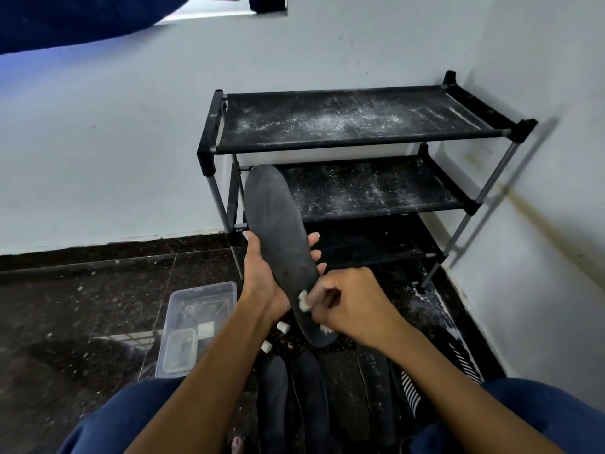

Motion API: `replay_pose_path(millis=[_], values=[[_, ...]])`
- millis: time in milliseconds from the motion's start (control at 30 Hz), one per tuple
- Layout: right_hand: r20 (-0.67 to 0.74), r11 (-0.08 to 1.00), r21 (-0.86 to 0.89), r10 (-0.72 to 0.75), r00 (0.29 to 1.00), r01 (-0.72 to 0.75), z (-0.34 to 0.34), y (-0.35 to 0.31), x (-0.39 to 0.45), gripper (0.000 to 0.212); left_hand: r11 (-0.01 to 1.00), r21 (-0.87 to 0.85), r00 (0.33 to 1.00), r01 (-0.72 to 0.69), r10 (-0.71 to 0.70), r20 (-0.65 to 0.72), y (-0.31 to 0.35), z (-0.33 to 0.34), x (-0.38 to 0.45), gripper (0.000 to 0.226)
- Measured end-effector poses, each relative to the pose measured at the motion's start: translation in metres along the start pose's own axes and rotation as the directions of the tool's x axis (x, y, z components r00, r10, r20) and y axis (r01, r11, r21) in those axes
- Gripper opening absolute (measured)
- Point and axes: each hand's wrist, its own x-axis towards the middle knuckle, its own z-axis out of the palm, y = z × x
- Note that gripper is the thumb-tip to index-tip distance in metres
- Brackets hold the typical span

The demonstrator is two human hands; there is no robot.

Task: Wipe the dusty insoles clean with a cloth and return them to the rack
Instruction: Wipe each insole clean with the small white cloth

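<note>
Nearest the camera were our knees in blue cloth, with both bare forearms reaching forward between them. On the dark floor below lay a row of dark insoles, side by side and lengthwise, and at the right a black-and-white striped one — partly hidden by our right arm.

Our left hand was closed around the middle of a black insole, thumb on its left edge and fingertips showing past its right edge, holding it tilted with the toe end up in front of the rack. Our right hand was curled shut on a small white cloth, pressed against the insole's lower part near the heel; a second bit of white showed under the hand at the heel edge.

To the left, on the floor, stood a clear plastic tub with a smaller container inside. Two small white cylinders lay just beside our left wrist.

Beyond stood the black rack in the corner against the white wall — its top and middle shelves were speckled with white dust.
</note>
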Motion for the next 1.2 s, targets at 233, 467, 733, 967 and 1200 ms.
replay_pose_path(millis=[233, 467, 733, 967, 1200], values=[[-0.095, 0.987, -0.136, 0.075, 0.993, -0.088, 0.000, 0.007, 0.005, 0.003, 0.997, -0.029, 0.998, -0.068, 0.069, 0.013, 0.008, -0.009, 0.000, 0.087], [0.055, 0.982, -0.163, 0.101, 0.993, -0.091, 0.004, 0.007, 0.004, 0.001, 0.995, -0.032, 0.996, -0.090, 0.091, 0.017, 0.008, -0.010, 0.001, 0.089], [0.101, 0.979, -0.192, 0.089, 0.991, -0.068, 0.008, 0.003, -0.002, 0.005, 0.993, -0.027, 0.993, -0.116, 0.117, 0.020, 0.007, -0.010, 0.003, 0.089], [0.202, 0.987, -0.143, 0.095, 0.975, -0.067, 0.007, 0.000, -0.003, 0.003, 0.991, -0.016, 0.991, -0.133, 0.134, 0.007, 0.007, -0.012, 0.004, 0.087], [-0.288, 0.994, -0.046, 0.079, 0.954, -0.096, 0.005, 0.009, 0.006, 0.010, 0.995, 0.089, 0.998, -0.051, 0.049, 0.028, -0.004, -0.005, 0.001, 0.093]])
